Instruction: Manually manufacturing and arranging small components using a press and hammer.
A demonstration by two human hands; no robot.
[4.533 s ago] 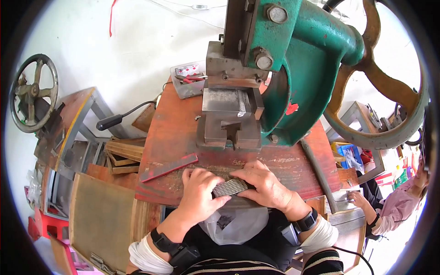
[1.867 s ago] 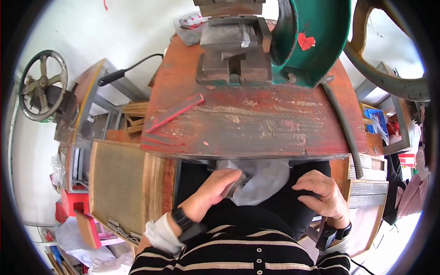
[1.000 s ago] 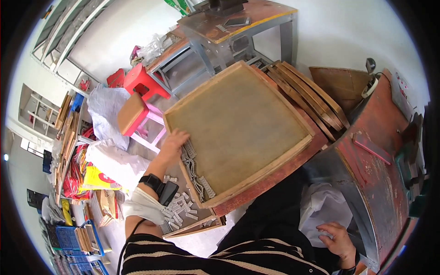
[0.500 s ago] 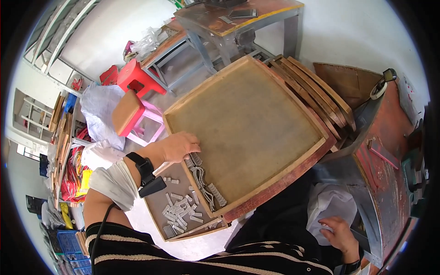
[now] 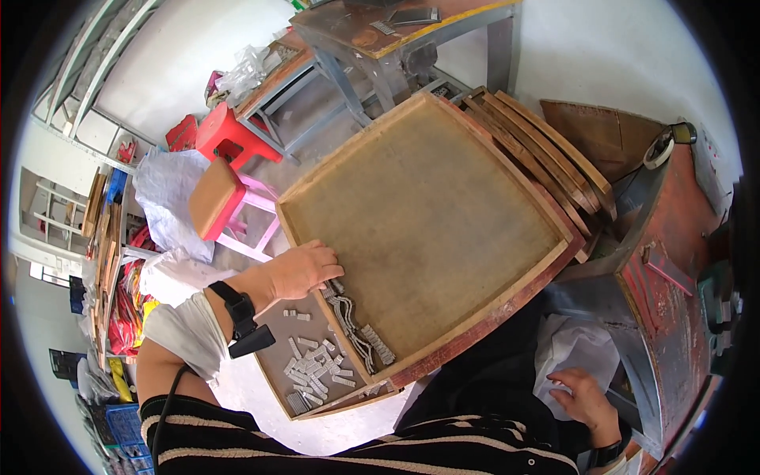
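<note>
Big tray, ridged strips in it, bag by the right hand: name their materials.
Tray: apparently worn, matt wood, from its tan plank-like sides; base unclear. Strips: probably metal, given the dull grey ridged look. Bag: likely thin plastic, whitish and creased.

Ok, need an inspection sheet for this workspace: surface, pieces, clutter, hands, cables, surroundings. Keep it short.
Surface: large wooden-rimmed tray, floor discoloured.
Pieces: grey ridged strips lined along the large tray's left rim; small loose pieces scattered in a second tray alongside.
Clutter: red-edged bar on the red bench; white plastic bag beside the bench.
Hands: left hand at the strips' far end, grip hidden; right hand by the bag, fingers loosely bent, nothing seen held.
Cables: black cable along the left arm, ends not visible.
Surroundings: pink stool with brown seat, red stool, stacked wooden frames.
</note>
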